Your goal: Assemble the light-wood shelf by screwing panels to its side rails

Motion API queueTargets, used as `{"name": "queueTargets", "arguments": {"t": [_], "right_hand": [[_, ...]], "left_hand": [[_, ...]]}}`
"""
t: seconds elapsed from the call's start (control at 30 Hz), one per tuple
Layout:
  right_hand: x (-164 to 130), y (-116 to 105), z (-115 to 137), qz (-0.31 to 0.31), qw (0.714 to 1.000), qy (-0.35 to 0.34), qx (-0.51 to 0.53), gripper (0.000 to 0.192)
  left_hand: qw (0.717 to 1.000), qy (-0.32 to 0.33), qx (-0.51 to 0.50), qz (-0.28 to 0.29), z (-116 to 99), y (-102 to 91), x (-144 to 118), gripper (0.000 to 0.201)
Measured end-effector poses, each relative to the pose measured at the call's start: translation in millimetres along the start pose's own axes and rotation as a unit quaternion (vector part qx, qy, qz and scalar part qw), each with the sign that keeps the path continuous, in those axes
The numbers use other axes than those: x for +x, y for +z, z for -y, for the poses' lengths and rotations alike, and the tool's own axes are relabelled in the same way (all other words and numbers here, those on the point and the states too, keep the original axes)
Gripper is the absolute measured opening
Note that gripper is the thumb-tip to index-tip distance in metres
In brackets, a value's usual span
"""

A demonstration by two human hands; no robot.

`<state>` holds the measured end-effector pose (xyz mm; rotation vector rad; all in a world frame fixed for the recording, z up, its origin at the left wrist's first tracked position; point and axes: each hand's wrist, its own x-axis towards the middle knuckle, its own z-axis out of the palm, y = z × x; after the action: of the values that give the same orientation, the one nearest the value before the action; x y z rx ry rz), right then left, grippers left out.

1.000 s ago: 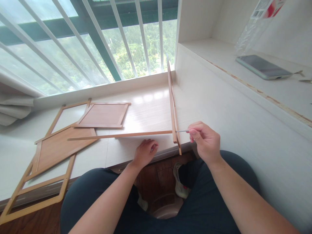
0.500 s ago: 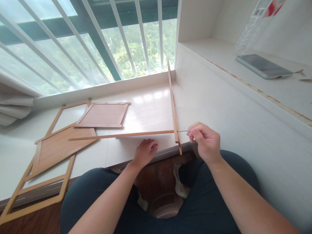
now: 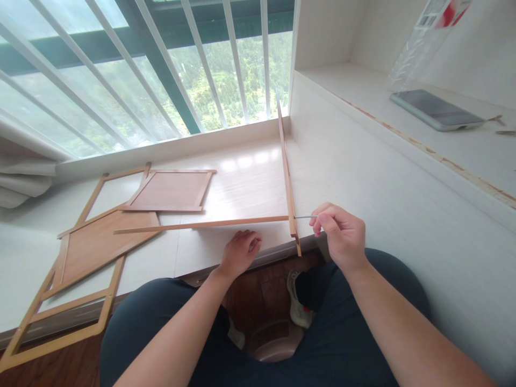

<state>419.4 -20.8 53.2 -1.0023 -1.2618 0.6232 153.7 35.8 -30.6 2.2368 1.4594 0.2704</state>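
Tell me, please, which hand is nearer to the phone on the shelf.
Right. The right hand is lower and to the left of the phone in view; the left hand is farther left, beyond the upright wooden frame.

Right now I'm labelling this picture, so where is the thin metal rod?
In the head view, right of centre, the thin metal rod is in the right hand, pointing left to the upright wooden piece.
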Motion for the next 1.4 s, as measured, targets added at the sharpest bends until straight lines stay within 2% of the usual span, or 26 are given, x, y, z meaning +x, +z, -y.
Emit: {"name": "queueTargets", "arguments": {"t": [0.17, 0.47, 0.6, 0.73, 1.0, 1.2, 1.4], "right_hand": [[-0.4, -0.7, 1.6, 0.001, 1.000, -0.007, 0.002, 0.035], [-1.8, 0.6, -2.4, -0.017, 0.999, 0.020, 0.033, 0.014], [-2.3, 2.0, -0.9, -0.020, 0.999, 0.013, 0.045, 0.011], [-2.8, 2.5, 1.1, -0.010, 0.998, 0.011, 0.067, 0.014], [-1.4, -1.7, -2.3, 0.065, 0.985, -0.002, 0.159, 0.021], [0.0, -1.5, 1.8, 0.062, 0.977, 0.049, 0.198, 0.025], [0.2, -1.8, 1.8, 0.065, 0.969, 0.066, 0.230, 0.033]], "left_hand": [[1.000, -0.003, -0.001, 0.000, 0.0, -0.1, 0.0, 0.019], [1.000, -0.006, -0.001, 0.001, -0.1, 0.5, 0.4, 0.017], [1.000, -0.005, 0.001, 0.000, 1.6, 2.1, 0.7, 0.016], [1.000, -0.006, 0.004, 0.001, 0.1, 1.1, 0.4, 0.016], [1.000, -0.006, 0.003, -0.001, 0.6, 1.6, 0.3, 0.016], [1.000, -0.006, 0.003, -0.001, 0.3, 1.2, 0.3, 0.018], [1.000, -0.005, 0.006, -0.002, -0.3, 0.9, 0.2, 0.018]]}}
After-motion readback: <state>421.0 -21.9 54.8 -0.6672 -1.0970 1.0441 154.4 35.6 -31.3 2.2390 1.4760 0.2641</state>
